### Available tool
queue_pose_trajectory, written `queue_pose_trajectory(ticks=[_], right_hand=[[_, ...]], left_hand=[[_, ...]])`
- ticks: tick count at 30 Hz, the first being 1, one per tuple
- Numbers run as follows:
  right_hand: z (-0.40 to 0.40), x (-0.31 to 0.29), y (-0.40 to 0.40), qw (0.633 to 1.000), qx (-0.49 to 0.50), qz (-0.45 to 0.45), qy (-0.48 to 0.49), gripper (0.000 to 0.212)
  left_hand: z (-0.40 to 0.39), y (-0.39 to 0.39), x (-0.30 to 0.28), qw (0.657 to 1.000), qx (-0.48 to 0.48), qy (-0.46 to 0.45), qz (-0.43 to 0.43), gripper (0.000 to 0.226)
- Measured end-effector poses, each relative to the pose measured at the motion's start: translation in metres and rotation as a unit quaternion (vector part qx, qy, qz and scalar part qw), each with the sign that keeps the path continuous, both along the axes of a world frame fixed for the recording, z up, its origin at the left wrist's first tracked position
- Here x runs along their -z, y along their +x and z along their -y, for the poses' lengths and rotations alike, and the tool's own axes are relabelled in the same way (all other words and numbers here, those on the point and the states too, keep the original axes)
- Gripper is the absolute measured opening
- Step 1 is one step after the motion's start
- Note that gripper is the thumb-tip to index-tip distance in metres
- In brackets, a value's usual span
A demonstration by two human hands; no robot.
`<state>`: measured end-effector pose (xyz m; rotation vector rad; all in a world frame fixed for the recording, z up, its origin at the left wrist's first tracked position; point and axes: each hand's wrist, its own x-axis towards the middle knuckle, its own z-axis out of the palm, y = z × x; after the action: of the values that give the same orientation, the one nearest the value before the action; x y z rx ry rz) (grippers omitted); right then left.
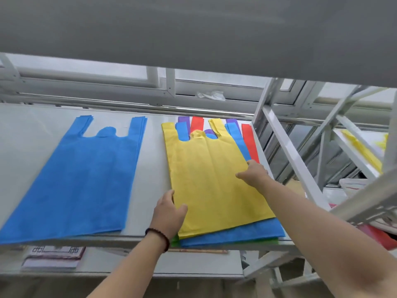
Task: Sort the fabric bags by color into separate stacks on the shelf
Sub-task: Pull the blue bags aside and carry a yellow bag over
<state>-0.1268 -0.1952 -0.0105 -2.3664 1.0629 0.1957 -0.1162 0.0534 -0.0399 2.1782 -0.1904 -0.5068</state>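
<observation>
A yellow fabric bag [206,175] lies on top of a mixed pile at the right of the white shelf [150,160]. Under it show a blue bag [247,233], a green edge [175,240], red handles [249,140] and purple handles [183,119]. My left hand [169,211] holds the yellow bag's left edge, thumb on top and fingers beneath. My right hand [253,172] grips its right edge. A stack of blue bags [86,179] lies flat at the left of the shelf.
A grey shelf board [193,35] hangs low overhead. White metal uprights and braces [290,151] stand at the right. More yellow fabric [365,149] lies on a neighbouring rack. Folded items [53,257] sit on the lower shelf.
</observation>
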Motion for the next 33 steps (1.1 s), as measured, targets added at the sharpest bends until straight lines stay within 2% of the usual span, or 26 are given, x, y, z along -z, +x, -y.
queue_pose_trajectory(ticks=[9,16,18,20,21,22,23,25,28,29,31,33], right_hand=[[0.014,-0.001,-0.017,0.992,0.025,0.019,0.121,0.024],[0.006,-0.008,-0.053,0.972,0.012,0.042,0.231,0.023],[0.0,-0.011,-0.064,0.942,0.027,0.067,0.328,0.021],[-0.005,-0.014,-0.071,0.897,0.057,0.099,0.427,0.022],[-0.006,-0.015,-0.074,0.867,0.079,0.118,0.477,0.02],[-0.008,-0.017,-0.077,0.832,0.108,0.138,0.526,0.015],[-0.009,-0.019,-0.079,0.797,0.136,0.153,0.569,0.01],[-0.012,-0.024,-0.084,0.743,0.177,0.169,0.623,0.007],[-0.016,-0.029,-0.094,0.717,0.201,0.17,0.646,0.011],[-0.018,-0.029,-0.099,0.719,0.198,0.162,0.646,0.011],[-0.02,-0.03,-0.111,0.74,0.171,0.136,0.636,0.007],[-0.02,-0.028,-0.125,0.77,0.133,0.107,0.615,0.011]], left_hand=[[0.013,-0.008,-0.004,0.997,-0.07,0.01,-0.02,0.06],[0.005,-0.011,-0.003,0.994,-0.097,0.022,-0.034,0.058],[0.002,-0.012,-0.003,0.992,-0.098,0.068,-0.029,0.054],[0.0,-0.016,-0.005,0.989,-0.113,0.097,-0.023,0.04],[-0.002,-0.017,-0.006,0.987,-0.13,0.093,-0.017,0.025],[-0.004,-0.018,-0.008,0.985,-0.151,0.082,-0.02,0.019],[-0.007,-0.019,-0.009,0.982,-0.175,0.065,-0.034,0.029],[-0.014,-0.025,-0.015,0.968,-0.216,0.01,-0.13,0.04],[-0.03,-0.042,-0.024,0.928,-0.205,-0.046,-0.307,0.062],[-0.034,-0.049,-0.024,0.914,-0.187,-0.073,-0.353,0.069],[-0.041,-0.057,-0.021,0.866,-0.163,-0.183,-0.436,0.075],[-0.044,-0.061,-0.022,0.819,-0.171,-0.277,-0.473,0.061]])
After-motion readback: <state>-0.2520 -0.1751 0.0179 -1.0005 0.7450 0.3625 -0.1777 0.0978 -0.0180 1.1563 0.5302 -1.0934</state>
